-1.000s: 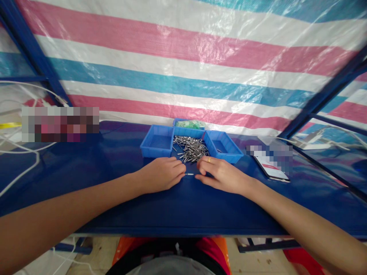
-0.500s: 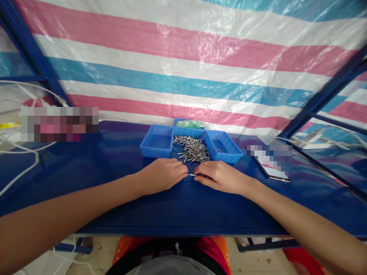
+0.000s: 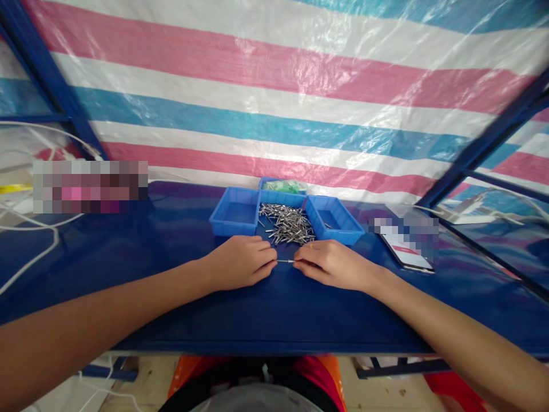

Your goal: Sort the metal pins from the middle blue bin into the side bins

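Observation:
A slim metal blind rivet (image 3: 285,261) spans the gap between my two hands, just above the blue table. My left hand (image 3: 246,261) is closed, its fingertips pinching the thin pin end. At the opposite end, thumb and fingers of my right hand (image 3: 330,261) pinch the thicker end, which they partly hide. Right behind the hands lies a heap of similar silvery rivets (image 3: 288,223), spread in front of a blue bin.
A blue bin (image 3: 235,209) stands left of the heap, another blue bin (image 3: 337,220) right, with a few rivets inside. A bin with green plastic bags (image 3: 283,186) is behind. A phone (image 3: 405,252) lies right. White cables (image 3: 43,229) run at the left.
My hands have moved slightly apart, the left one leftward and the right one a little rightward. More of the rivet's thin pin shows between them.

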{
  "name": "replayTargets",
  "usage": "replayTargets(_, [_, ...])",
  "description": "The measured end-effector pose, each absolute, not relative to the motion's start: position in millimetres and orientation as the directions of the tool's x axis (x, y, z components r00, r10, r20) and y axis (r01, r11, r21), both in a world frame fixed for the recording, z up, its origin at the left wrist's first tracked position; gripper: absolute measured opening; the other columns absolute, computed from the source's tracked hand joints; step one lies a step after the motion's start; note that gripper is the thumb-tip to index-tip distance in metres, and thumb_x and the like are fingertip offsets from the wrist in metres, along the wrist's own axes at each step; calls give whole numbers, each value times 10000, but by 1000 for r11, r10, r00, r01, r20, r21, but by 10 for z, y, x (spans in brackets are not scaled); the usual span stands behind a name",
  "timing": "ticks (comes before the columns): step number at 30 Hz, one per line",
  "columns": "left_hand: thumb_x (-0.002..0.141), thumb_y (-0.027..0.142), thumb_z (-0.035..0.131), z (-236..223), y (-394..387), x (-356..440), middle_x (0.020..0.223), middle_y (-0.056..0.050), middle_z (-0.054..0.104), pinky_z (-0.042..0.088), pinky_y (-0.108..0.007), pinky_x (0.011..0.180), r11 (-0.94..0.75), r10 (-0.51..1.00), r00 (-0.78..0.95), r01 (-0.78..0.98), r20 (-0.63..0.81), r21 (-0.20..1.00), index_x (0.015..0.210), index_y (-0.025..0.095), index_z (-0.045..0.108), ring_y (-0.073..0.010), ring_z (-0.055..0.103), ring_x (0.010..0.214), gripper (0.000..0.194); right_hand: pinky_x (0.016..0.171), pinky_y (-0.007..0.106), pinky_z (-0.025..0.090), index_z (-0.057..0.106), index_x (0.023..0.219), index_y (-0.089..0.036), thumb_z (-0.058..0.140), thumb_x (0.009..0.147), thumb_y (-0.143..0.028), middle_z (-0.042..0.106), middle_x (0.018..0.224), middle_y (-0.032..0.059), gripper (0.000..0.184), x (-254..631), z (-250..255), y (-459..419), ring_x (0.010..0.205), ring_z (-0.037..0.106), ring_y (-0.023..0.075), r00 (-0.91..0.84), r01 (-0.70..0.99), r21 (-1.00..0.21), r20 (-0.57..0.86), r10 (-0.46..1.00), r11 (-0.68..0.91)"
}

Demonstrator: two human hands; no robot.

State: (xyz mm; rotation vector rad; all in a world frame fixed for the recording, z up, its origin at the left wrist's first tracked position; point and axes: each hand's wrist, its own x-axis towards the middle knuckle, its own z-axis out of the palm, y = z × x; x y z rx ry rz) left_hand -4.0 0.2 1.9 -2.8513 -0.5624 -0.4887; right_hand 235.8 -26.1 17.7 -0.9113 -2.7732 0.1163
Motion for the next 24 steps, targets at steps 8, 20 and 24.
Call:
replayTargets(8, [935,247,443,0,10,-57,719,-13,600,384,-264,657,-902,337,876,405,346,-146,812,168,603,-155,528,696,217,639,236,397,604,914,-149,422,962,-254,596,747,32,216,2343,187,-265,657,560,118,-779,575,-140,206,592,806])
replayTargets(20, [963,271,405,24,-18,-43,769,-16,611,395,-245,655,-902,308,837,408,452,-142,849,166,624,-134,544,710,269,647,240,408,602,925,-153,441,951,-235,603,765,34,182,2342,142,-252,683,575,129,-786,572,-164,171,594,804])
replayTargets(24, [983,318,383,28,-25,-40,818,-19,631,415,-237,708,-920,257,844,363,470,-149,901,169,631,-128,563,765,301,658,240,425,608,943,-152,436,958,-253,611,778,39,200,2304,101,-262,700,586,133,-788,545,-208,203,581,812])
